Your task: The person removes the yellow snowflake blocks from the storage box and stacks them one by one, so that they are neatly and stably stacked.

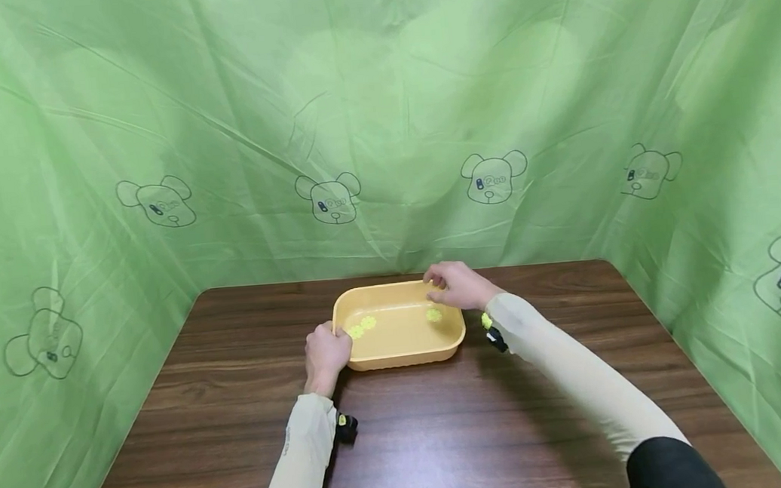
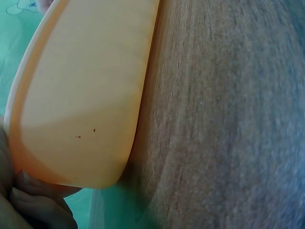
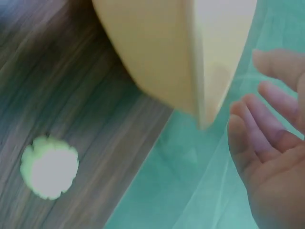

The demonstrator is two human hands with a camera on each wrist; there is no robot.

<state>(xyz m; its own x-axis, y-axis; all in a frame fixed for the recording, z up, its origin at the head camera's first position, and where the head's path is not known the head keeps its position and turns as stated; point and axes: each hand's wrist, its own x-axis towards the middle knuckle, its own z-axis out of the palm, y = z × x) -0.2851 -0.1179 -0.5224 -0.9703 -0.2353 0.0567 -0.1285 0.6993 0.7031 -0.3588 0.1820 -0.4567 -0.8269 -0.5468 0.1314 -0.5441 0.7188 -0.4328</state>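
Observation:
A shallow yellow plastic basin (image 1: 404, 341) with rounded corners stands on the table. My left hand (image 1: 327, 348) grips its left rim; in the left wrist view the fingers (image 2: 40, 202) curl against the end wall. Over the back right corner hovers my right hand (image 1: 460, 284), fingers loosely bent and nothing between them. The right wrist view shows that hand (image 3: 274, 138) apart from the basin's rim (image 3: 202, 95). Inside the basin lie yellow-green flower-shaped pieces: two adjoining ones (image 1: 362, 327) at the left and one (image 1: 433, 314) at the right.
Another flower-shaped piece (image 3: 50, 167) lies on the table to the right of the basin, close to my right wrist. The dark wooden table (image 1: 240, 421) ends at a green printed curtain (image 1: 403, 228) behind and at both sides.

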